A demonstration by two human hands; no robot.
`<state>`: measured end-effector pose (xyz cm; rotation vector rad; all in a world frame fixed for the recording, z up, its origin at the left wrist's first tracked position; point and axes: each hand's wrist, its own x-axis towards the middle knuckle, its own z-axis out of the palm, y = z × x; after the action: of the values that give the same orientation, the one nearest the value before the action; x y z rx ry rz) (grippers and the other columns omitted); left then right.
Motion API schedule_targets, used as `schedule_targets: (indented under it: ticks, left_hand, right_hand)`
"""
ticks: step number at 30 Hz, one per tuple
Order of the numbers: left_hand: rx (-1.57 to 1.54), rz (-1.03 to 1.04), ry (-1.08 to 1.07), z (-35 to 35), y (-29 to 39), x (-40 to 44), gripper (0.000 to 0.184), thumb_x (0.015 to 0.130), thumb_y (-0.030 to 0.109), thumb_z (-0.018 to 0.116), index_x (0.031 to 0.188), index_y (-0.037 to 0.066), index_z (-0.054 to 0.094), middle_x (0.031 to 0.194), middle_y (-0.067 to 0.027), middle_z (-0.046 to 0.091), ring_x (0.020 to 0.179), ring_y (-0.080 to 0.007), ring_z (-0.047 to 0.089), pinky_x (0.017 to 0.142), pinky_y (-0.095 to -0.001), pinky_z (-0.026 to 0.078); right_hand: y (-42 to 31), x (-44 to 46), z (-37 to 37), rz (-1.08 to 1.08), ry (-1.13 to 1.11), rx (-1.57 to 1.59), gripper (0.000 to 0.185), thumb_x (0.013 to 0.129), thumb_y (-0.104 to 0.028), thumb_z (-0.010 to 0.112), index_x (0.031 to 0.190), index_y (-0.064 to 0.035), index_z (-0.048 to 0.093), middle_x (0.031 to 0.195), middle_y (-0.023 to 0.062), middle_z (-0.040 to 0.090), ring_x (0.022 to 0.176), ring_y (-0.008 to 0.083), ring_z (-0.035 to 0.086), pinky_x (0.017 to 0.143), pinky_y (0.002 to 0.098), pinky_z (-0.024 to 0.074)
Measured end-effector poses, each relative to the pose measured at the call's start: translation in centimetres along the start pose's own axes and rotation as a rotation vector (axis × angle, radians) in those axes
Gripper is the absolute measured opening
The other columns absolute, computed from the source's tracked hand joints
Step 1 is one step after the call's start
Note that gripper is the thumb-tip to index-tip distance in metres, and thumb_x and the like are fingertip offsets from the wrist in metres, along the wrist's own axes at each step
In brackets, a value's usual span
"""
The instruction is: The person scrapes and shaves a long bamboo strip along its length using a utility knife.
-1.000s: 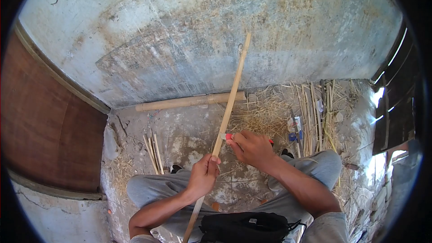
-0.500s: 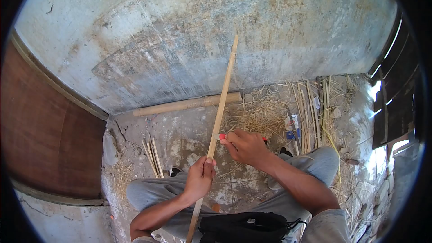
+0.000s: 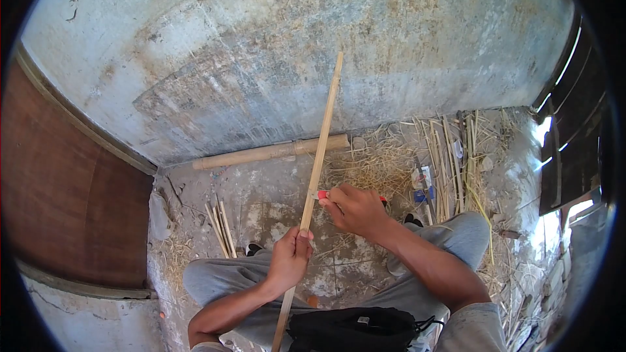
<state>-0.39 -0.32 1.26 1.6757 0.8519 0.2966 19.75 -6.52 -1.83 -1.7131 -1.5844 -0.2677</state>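
Observation:
A long, pale bamboo strip (image 3: 321, 146) slants up from my lap toward the wall, its far end raised. My left hand (image 3: 291, 255) is closed around its lower part, thumb lying on top. Just above that, my right hand (image 3: 355, 208) grips a red-handled knife (image 3: 322, 194), which looks like a utility cutter. Its short blade meets the right edge of the strip. Most of the handle is hidden inside my fingers, and a bit of red and black shows behind the hand.
A thick bamboo pole (image 3: 274, 151) lies along the base of the wall. Straw-like shavings (image 3: 372, 173) and several thin bamboo sticks (image 3: 450, 163) are on the floor at right. More sticks (image 3: 222, 228) lean by my left knee. A black bag (image 3: 355, 329) rests on my lap.
The far end of the bamboo strip has tipped very slightly to the left. Both hands keep their grips in almost the same place.

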Motion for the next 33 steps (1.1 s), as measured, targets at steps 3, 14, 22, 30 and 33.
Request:
schedule_targets:
  ticks: [3,14,22,30,33]
  left_hand:
    - [0.043,0.033,0.008,0.0,-0.1,-0.2,0.028,0.108,0.027,0.04,0.099,0.004,0.054,0.064,0.0028,0.045,0.055,-0.0048,0.039,0.049,-0.0236,0.033]
    - [0.074,0.012,-0.003,0.0,0.2,-0.5,0.027,0.108,0.025,0.04,0.098,0.004,0.053,0.064,0.0026,0.045,0.056,-0.0047,0.039,0.05,-0.0234,0.034]
    - [0.073,0.014,-0.012,0.0,-0.2,-0.6,0.026,0.108,0.024,0.04,0.098,0.005,0.053,0.065,0.003,0.045,0.056,-0.0044,0.039,0.05,-0.0232,0.033]
    - [0.06,0.004,0.003,0.1,0.4,-1.0,0.025,0.108,0.023,0.04,0.098,0.004,0.054,0.064,0.0033,0.044,0.056,-0.0044,0.039,0.05,-0.0234,0.033]
    - [0.098,0.059,0.005,0.0,-0.2,-1.0,0.025,0.108,0.023,0.04,0.098,0.004,0.053,0.063,0.003,0.044,0.056,-0.0047,0.039,0.05,-0.0237,0.033]
  right_hand:
    - [0.2,0.1,0.1,-0.001,0.027,0.002,0.022,0.093,-0.03,0.065,0.084,-0.0122,0.057,0.069,0.0032,0.055,0.048,0.0218,0.058,0.037,0.0355,0.0408]
    - [0.4,0.3,0.2,0.03,0.043,0.078,0.023,0.091,-0.023,0.069,0.079,-0.0088,0.055,0.07,0.0043,0.056,0.05,0.0239,0.058,0.039,0.0378,0.0415]
    - [0.7,0.6,0.0,0.046,0.052,0.075,0.024,0.091,-0.023,0.069,0.078,-0.0086,0.054,0.066,0.0052,0.054,0.049,0.0247,0.057,0.04,0.0376,0.0415]
    - [1.1,0.6,0.2,0.04,0.045,0.077,0.025,0.092,-0.024,0.068,0.077,-0.0087,0.054,0.066,0.0053,0.053,0.049,0.0248,0.056,0.04,0.0377,0.041]
    - [1.1,0.8,0.1,0.058,0.05,0.095,0.025,0.092,-0.025,0.068,0.077,-0.0089,0.055,0.066,0.0052,0.054,0.049,0.0247,0.057,0.04,0.0383,0.0407]
